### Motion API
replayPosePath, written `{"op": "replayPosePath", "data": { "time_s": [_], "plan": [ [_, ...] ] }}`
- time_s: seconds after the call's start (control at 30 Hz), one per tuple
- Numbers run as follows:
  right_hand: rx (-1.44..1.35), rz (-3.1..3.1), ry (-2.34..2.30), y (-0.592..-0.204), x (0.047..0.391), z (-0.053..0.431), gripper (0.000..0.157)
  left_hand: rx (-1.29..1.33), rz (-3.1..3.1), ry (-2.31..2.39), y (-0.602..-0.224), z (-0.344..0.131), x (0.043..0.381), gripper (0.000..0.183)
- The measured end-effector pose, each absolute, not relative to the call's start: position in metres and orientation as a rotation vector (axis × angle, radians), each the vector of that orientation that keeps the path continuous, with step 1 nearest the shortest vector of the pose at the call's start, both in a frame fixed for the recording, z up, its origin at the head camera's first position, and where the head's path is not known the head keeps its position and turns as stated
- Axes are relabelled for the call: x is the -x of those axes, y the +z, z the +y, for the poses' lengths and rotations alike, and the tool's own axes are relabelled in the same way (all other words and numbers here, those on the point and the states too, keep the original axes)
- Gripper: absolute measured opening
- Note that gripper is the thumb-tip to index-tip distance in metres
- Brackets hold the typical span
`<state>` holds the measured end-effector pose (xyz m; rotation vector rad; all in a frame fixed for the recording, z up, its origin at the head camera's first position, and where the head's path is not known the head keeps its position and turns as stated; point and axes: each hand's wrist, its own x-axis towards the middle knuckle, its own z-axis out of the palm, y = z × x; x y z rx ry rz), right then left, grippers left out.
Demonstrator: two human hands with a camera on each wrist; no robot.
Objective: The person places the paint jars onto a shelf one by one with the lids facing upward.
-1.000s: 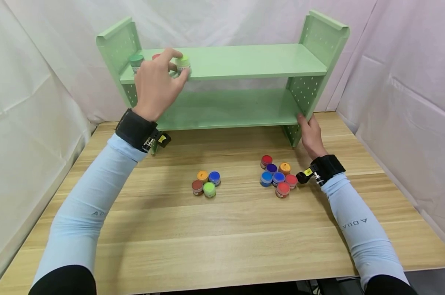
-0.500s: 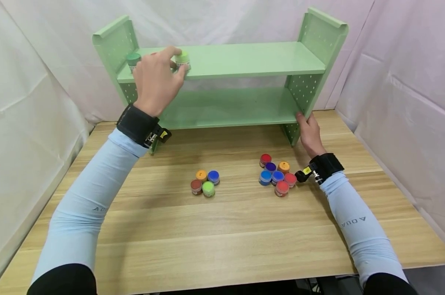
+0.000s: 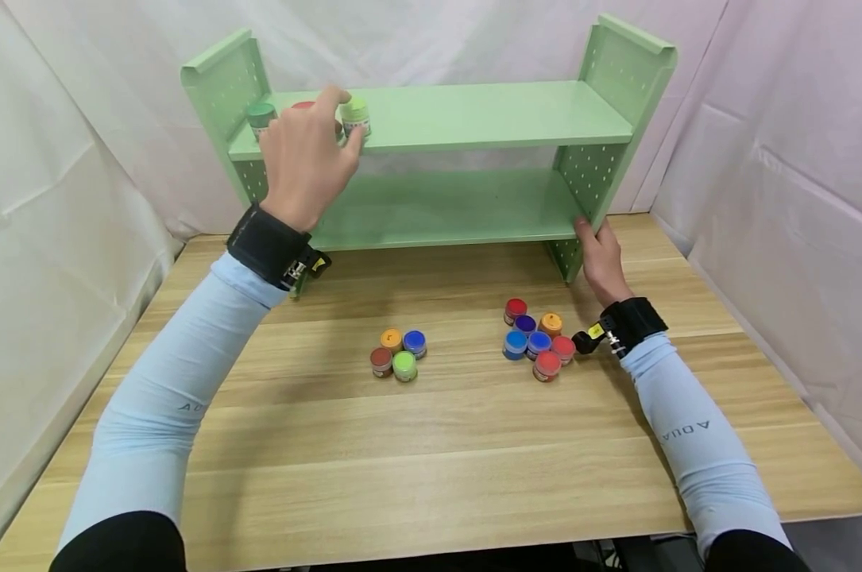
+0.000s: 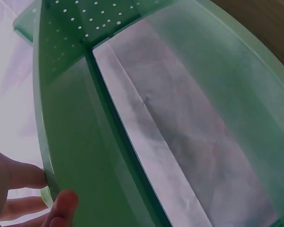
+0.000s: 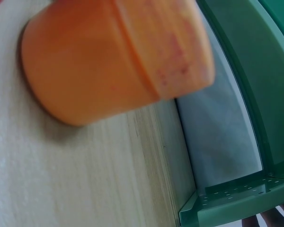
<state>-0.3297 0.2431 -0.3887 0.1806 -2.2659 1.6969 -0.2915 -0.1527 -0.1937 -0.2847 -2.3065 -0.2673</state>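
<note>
On the upper tier of a light green two-tier shelf (image 3: 473, 119), my left hand (image 3: 307, 159) holds a small light green paint jar (image 3: 355, 117) near the front edge. Its fingers lie around the jar's left side, the thumb in front. The left wrist view shows only a sliver of that jar between the fingers (image 4: 26, 175). Left of the hand stands a dark green jar (image 3: 261, 117); a red lid (image 3: 303, 104) peeks out behind the hand. My right hand (image 3: 602, 262) grips the lower right side panel of the shelf, its thumb in front.
A brown, an orange, a blue and a green jar (image 3: 404, 365) cluster mid-table (image 3: 431, 461). Several red, blue and orange jars (image 3: 538, 343) stand further right, close to the right wrist; an orange jar (image 5: 109, 61) fills much of that wrist's view. White cloth hangs behind and beside.
My left fingers have shifted slightly up and left around the light green jar, which stays in about the same place. The right hand keeps its grip on the shelf.
</note>
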Motion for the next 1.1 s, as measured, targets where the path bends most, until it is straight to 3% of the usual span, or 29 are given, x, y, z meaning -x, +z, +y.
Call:
{"op": "replayPosePath", "data": {
  "time_s": [0.53, 1.1],
  "plan": [
    [-0.191, -2.254, 1.72, -0.389, 0.33, 0.245, 0.058, 0.48, -1.882, -0.254, -0.232, -0.154, 0.277, 0.027],
    [-0.18, -2.258, 1.74, -0.389, 0.332, 0.242, 0.059, 0.678, -1.917, -0.452, -0.31, -0.159, 0.273, 0.017]
  ]
}}
